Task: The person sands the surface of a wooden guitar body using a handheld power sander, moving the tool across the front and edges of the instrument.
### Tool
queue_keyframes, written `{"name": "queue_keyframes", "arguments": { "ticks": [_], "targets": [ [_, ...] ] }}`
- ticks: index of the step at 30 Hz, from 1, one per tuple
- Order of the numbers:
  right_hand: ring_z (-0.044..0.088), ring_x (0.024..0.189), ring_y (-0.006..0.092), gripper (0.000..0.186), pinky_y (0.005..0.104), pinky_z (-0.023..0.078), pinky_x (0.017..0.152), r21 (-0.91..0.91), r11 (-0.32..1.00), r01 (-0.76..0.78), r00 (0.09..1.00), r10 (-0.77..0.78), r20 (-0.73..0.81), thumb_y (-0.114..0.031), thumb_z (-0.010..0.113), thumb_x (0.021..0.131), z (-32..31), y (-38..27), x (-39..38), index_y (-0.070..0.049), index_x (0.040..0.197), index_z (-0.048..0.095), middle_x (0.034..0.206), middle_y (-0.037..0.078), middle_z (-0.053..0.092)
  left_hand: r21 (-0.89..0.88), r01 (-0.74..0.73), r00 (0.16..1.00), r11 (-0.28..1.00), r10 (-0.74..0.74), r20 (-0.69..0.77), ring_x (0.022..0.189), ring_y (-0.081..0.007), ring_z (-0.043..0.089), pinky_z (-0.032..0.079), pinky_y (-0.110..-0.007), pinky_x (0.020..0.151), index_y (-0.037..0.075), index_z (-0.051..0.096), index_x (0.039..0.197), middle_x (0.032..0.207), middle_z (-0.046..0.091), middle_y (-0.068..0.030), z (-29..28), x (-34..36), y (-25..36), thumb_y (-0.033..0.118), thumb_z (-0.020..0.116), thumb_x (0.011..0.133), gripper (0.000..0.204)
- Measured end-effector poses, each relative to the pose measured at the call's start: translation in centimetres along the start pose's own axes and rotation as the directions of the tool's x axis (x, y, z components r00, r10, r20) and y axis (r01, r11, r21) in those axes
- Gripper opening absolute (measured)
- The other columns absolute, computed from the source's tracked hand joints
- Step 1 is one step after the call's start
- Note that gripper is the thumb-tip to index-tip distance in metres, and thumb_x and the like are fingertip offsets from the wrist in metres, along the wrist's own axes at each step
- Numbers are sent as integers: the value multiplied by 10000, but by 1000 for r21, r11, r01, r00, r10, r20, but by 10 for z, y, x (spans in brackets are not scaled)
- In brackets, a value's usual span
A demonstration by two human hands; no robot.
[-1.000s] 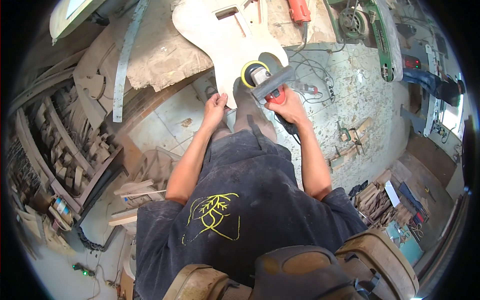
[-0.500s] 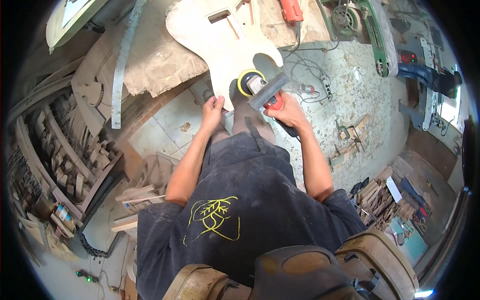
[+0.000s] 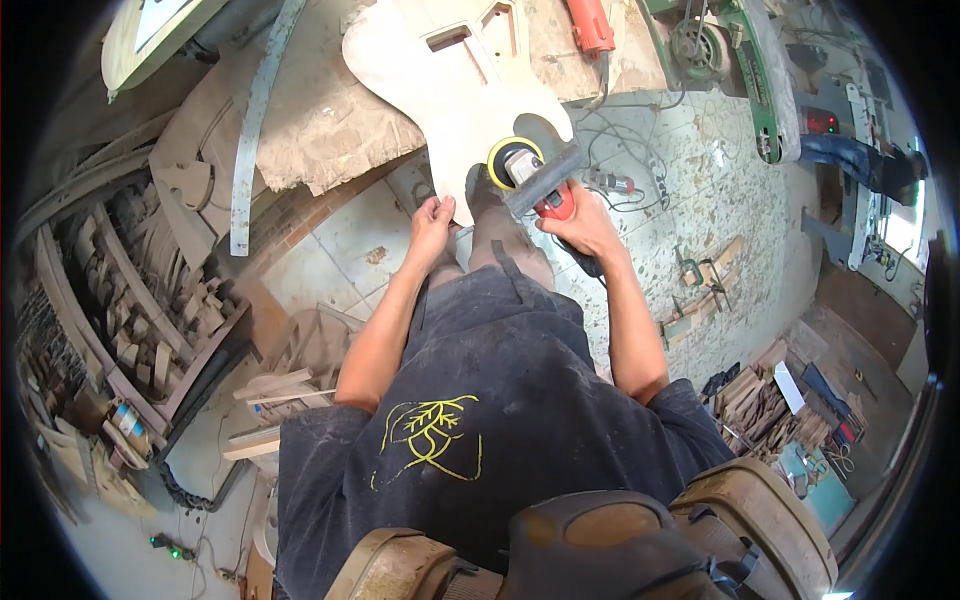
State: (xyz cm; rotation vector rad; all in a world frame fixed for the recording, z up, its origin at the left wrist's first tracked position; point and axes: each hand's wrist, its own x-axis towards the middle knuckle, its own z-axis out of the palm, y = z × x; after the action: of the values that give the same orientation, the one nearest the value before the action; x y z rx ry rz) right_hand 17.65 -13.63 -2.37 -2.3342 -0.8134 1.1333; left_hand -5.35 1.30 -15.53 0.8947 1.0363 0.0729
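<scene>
A pale wooden electric guitar body (image 3: 470, 95) with cut-out pockets lies on the bench, its lower end reaching past the bench edge toward me. My left hand (image 3: 431, 228) is closed on the tip of that end, fingers and thumb pinching the wood. My right hand (image 3: 590, 228) is wrapped round the red grip of a power sander (image 3: 555, 203). A round pad with a yellow rim (image 3: 513, 162) and a grey bar (image 3: 545, 183) are on the tool. The pad is at the edge of the body's curved cutout; whether it touches the wood I cannot tell.
Ragged brown sheet material (image 3: 325, 145) covers the bench. Another red power tool (image 3: 592, 28) lies at its far right, beside a green machine (image 3: 762, 90). Cables (image 3: 640, 160) and a clamped wood piece (image 3: 710, 275) are on the floor. Wood offcuts (image 3: 130, 320) fill the left side.
The whole view has shifted slightly, so the guitar body and sander appear a little lower and farther right. Both hands keep their grip.
</scene>
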Motion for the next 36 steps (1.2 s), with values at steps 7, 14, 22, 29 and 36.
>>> {"name": "queue_keyframes", "arguments": {
  "ticks": [7,14,22,29,36],
  "targets": [
    [695,978,482,715,501,539,865,-6,1000,29,999,-29,-30,-443,813,665,3,-21,5,41,1156,622,993,301,719,-3,1,1000,1000,-1,7,940,-132,688,584,-301,853,-13,648,1181,1069,718,-65,1,-3,4,353,567,1107,382],
    [695,996,443,768,483,531,892,-55,998,-22,999,24,39,-422,833,671,4,-13,-3,12,1266,614,1073,274,723,-32,27,1000,999,-27,17,955,-128,687,584,-300,865,-14,639,1199,1092,716,-66,0,-2,1,351,567,1108,383],
    [697,1000,442,785,479,532,902,21,999,-27,1000,27,0,-441,829,678,3,-8,-15,9,1285,618,1079,268,727,-32,25,999,999,-24,25,980,-133,696,582,-299,890,-17,639,1203,1108,725,-72,1,-4,7,341,566,1110,377],
    [702,957,479,716,490,547,855,-32,998,55,998,-56,-29,-449,830,670,6,-25,4,46,1147,627,968,309,719,-58,16,1000,998,-14,27,970,-140,704,588,-303,896,-19,635,1208,1121,721,-75,1,-1,4,348,577,1103,386],
    [704,967,473,716,486,547,858,-34,998,52,998,-53,-34,-445,835,676,8,-13,-11,34,1166,627,979,298,724,-50,19,1000,999,-17,26,985,-139,704,587,-298,893,-22,631,1215,1125,724,-76,-3,1,-5,351,576,1102,394]
  ]
}}
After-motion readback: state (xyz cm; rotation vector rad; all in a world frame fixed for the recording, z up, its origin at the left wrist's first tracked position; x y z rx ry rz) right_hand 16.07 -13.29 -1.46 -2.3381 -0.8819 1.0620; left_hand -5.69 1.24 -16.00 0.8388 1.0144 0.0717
